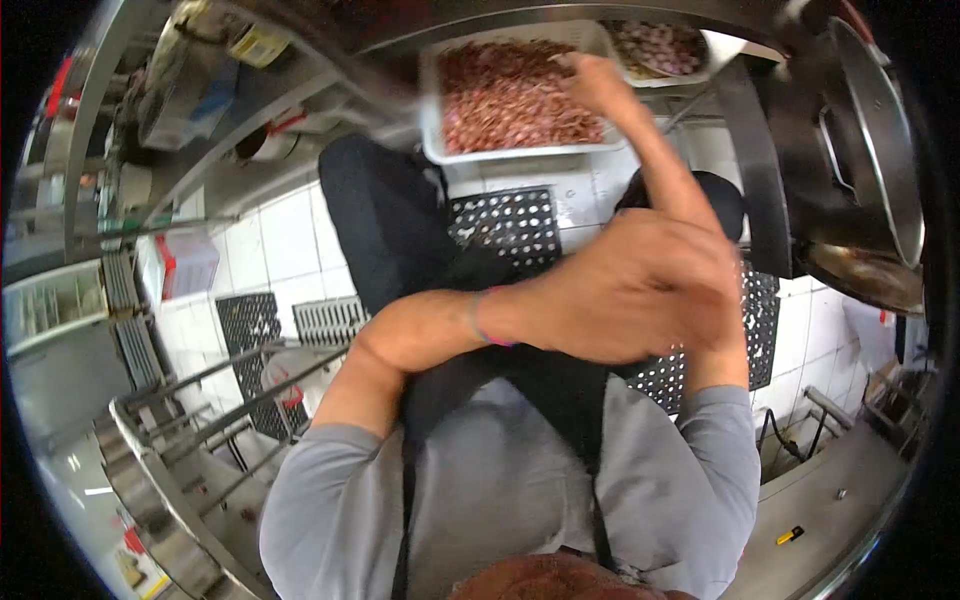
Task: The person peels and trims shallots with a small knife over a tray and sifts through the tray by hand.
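A white plastic tub (520,150), filled with small reddish bulbs that look like shallots (510,100), stands in front of my knees. Over its right side reaches my right hand (597,85), fingers pinched together around a small pale thing too small to name. My left hand (640,290), with a coloured band at the wrist, is raised close to the camera and crosses in front of my right forearm. Its fingers are curled and partly blurred. What they hold, if anything, is hidden, and I cannot tell whether they touch the forearm.
A second white container (715,55) with paler purple bulbs (660,48) sits right of the tub. Large metal pots (875,140) stand at the right. A metal rack (200,440) is at the left. Perforated black mats (510,225) lie on the white tiled floor (285,235).
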The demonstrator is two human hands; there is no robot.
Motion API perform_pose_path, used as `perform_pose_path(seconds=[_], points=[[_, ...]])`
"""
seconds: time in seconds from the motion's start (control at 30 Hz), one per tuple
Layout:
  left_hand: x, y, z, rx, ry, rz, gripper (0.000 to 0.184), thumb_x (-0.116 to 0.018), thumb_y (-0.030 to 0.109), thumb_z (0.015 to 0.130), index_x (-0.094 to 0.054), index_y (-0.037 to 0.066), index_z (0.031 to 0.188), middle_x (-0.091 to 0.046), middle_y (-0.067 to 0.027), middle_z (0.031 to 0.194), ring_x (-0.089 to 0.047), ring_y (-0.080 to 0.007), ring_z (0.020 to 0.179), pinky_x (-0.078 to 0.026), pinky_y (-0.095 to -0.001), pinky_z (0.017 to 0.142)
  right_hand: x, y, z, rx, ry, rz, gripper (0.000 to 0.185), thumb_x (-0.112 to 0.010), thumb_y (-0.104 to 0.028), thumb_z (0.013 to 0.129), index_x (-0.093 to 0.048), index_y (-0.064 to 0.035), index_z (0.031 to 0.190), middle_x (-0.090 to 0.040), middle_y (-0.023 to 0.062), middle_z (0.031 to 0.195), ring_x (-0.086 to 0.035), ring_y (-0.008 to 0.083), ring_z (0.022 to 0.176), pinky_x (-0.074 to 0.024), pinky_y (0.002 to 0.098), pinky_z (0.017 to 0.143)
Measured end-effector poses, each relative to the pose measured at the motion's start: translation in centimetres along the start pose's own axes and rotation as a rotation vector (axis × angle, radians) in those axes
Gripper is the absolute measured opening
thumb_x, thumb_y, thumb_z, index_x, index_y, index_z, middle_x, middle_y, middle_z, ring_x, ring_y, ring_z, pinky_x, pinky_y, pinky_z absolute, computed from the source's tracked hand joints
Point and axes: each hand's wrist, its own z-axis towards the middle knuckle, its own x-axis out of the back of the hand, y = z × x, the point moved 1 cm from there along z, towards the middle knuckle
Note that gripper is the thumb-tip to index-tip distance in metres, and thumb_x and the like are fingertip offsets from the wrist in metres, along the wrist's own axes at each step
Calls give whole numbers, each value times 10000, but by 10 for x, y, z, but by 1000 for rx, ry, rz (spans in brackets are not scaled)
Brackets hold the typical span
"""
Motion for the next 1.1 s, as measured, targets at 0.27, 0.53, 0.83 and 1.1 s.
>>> perform_pose_path(seconds=[0.27, 0.53, 0.83, 1.1], points=[[-68, 18, 42, -422, -6, -431, 411, -826, 307, 710, -560, 57, 519, -544, -2, 512, -529, -86, 478, -384, -250, 439, 24, 9, -6, -5, 95, -101, 396, -658, -218, 838, -600, -16, 1174, -640, 245, 1080, -612, 385, 1045, -483, 460, 913], [-60, 25, 44, -149, -187, -538, 341, -731, 187, 754, -564, 53, 489, -540, -13, 462, -484, -64, 393, -326, -213, 383, 31, 15, -3, -16, 115, -117, 421, -662, -276, 853, -603, -75, 1217, -641, 222, 1107, -603, 391, 1053, -481, 442, 909], [-56, 28, 49, -57, -209, -581, 269, -695, 141, 752, -612, 36, 519, -568, -13, 474, -490, -49, 399, -333, -208, 386, 28, 32, -6, 36, 179, -151, 459, -660, -291, 856, -583, -42, 1234, -630, 240, 1123, -599, 396, 1068, -474, 451, 918], [-65, 12, 49, -245, -125, -528, 261, -713, 168, 785, -628, 37, 576, -591, -15, 540, -538, -74, 476, -382, -210, 447, 32, 28, -11, 17, 128, -121, 389, -673, -269, 842, -612, -84, 1179, -635, 243, 1081, -606, 410, 1019, -480, 466, 880]])
